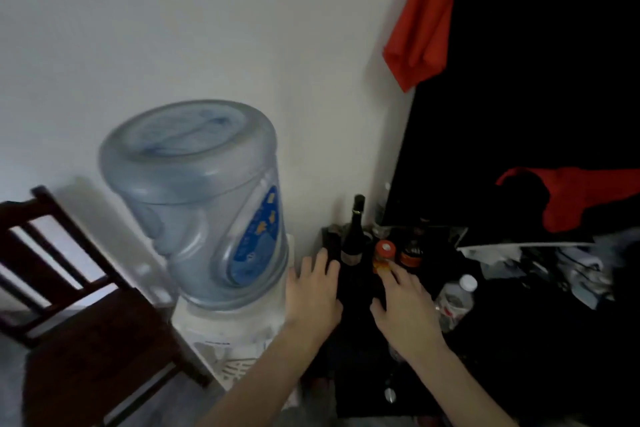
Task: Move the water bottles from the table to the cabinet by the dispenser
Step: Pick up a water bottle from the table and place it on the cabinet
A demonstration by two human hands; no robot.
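Both forearms rise from the bottom edge toward the frame's centre. The left hand [313, 291] lies flat, fingers straight and slightly spread, holding nothing. The right hand [403, 302] reaches forward, fingers extended and loose; its fingertips meet the orange label of a red-capped bottle [383, 255], though whether they pinch it is unclear. Right of it, a clear water bottle [455, 298] with a white cap stands on the dark cabinet top [360, 381], which is too dim to read. Behind stands a dark wine bottle [354, 236]. Left of centre, the dispenser jug [197, 198] carries a blue label, its writing blurred.
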